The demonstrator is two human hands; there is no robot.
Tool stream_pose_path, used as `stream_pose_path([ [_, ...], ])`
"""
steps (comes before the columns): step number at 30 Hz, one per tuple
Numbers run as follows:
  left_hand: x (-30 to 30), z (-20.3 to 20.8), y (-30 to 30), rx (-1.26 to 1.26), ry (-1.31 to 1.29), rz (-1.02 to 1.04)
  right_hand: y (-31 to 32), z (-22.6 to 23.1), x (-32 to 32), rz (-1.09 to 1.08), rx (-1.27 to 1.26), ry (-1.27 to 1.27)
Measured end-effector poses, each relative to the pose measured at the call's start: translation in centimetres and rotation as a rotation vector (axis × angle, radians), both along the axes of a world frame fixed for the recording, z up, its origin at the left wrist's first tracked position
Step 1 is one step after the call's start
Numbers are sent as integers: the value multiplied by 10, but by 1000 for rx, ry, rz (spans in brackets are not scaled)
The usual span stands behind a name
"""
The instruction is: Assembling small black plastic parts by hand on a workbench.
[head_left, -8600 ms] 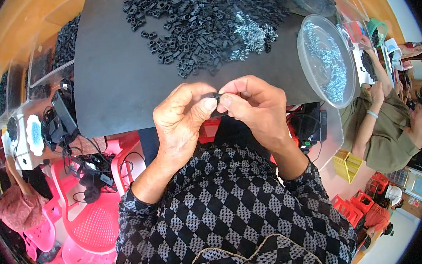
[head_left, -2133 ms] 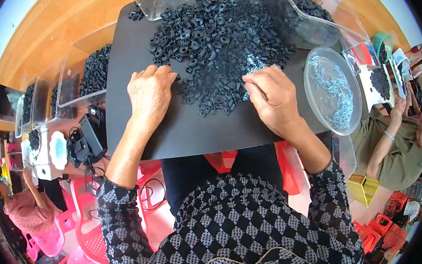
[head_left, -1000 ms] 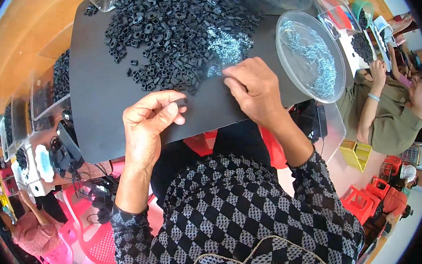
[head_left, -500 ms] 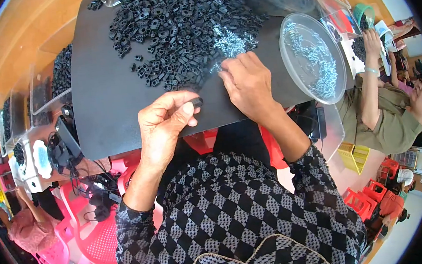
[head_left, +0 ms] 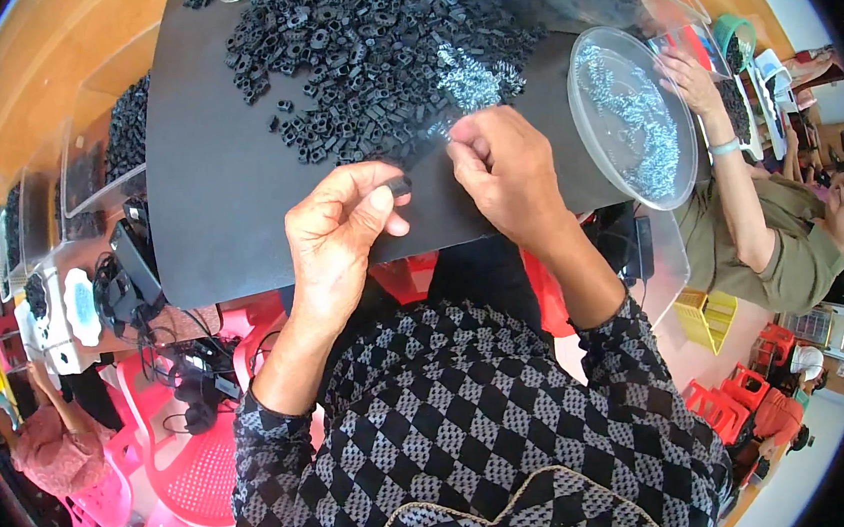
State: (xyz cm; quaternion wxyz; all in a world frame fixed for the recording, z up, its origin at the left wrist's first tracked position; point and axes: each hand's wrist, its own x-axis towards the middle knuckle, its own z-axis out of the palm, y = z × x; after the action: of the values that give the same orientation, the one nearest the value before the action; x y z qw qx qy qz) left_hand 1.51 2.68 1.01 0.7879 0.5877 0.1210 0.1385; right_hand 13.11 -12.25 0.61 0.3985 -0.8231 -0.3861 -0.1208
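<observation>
My left hand (head_left: 334, 231) pinches a small black plastic part (head_left: 397, 186) between thumb and fingers, above the near side of a dark mat (head_left: 211, 202). Close by on the right, my right hand (head_left: 509, 164) has its thumb and forefinger pressed together; whatever is in that pinch is too small to make out. Just beyond its fingertips lies a little heap of shiny metal springs (head_left: 469, 81), with a few strays nearer the hand. A broad pile of black plastic parts (head_left: 344, 64) spreads over the far half of the mat.
Right of my hands, a round clear dish (head_left: 605, 147) holds more springs. Clear bins with black parts stand at left (head_left: 84, 183) and far right (head_left: 660, 2). A co-worker's hand (head_left: 695, 84) is beyond the dish. Dark cables (head_left: 134, 299) and a pink chair (head_left: 195, 474) are at left.
The fingers of my right hand have drawn closer together beside the springs. My left hand still holds the black part. The co-worker's hand has moved left, toward the dish.
</observation>
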Motion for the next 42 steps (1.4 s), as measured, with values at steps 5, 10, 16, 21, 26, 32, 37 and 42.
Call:
stream_pose_path([
  [5,0,-4,4,55,-26,-8,-3,34,-16,223,36,852],
  [10,-1,-3,1,141,-27,6,-1,36,-15,310,87,1035],
  [16,-5,-5,5,196,-52,-34,0,39,-11,305,8,1216],
  [21,-6,-5,4,304,-63,-36,2,27,-10,344,74,1373],
  [26,-5,-4,7,386,-92,-38,3,26,-11,313,166,1630],
  [32,-9,-8,6,304,-102,-68,6,27,-19,243,196,1574],
  [37,-20,-3,-6,161,-48,-27,6,26,-39,125,118,1145],
  [42,-19,-11,-10,415,-74,80,9,20,-50,150,137,989],
])
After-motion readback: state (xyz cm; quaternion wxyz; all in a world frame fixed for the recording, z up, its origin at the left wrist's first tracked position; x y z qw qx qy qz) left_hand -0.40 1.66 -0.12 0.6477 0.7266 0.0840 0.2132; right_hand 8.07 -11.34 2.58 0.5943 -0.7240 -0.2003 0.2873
